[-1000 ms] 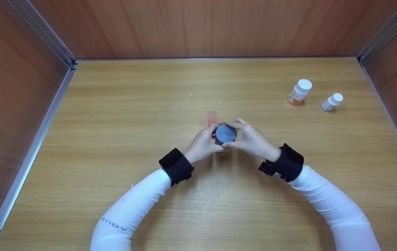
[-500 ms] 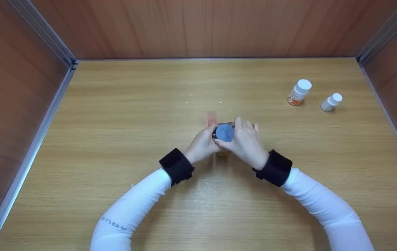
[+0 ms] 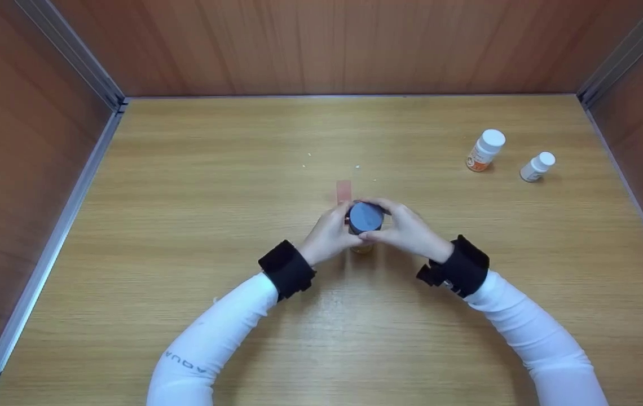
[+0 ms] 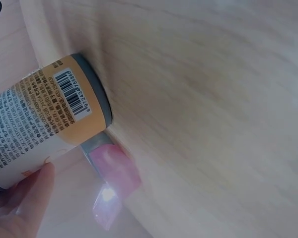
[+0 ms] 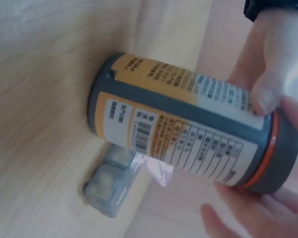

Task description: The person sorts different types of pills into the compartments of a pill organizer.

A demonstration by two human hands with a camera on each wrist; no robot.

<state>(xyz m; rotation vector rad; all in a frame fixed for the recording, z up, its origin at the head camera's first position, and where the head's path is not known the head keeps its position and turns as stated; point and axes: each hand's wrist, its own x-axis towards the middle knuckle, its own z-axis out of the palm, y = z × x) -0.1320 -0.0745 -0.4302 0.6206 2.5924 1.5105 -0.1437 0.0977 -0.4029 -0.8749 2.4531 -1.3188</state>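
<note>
A dark grey supplement bottle [image 5: 188, 126] with an orange and white printed label stands upright on the table between both hands. Its grey lid [image 3: 366, 217] faces up, and an orange ring [image 5: 268, 148] runs just below the lid. My left hand [image 3: 327, 235] grips the bottle's upper body from the left. From the right, my right hand [image 3: 410, 232] holds the lid's sides between thumb and fingers. Behind the bottle lies a small translucent grey compartment case [image 5: 109, 181] with pink and clear lid flaps [image 4: 116, 171] raised; the bottle and hands cover most of it in the head view.
Two white capped bottles stand at the back right: a larger one [image 3: 485, 150] with an orange label, and a smaller one [image 3: 537, 167]. A few white specks [image 3: 357, 167] dot the wooden table [image 3: 214, 186]. Panels [image 3: 321, 45] enclose its back and sides.
My right hand turns inward over the lid at the middle frame, then swings back out to a spread grip like the first. The left hand and bottle stay about where they were.
</note>
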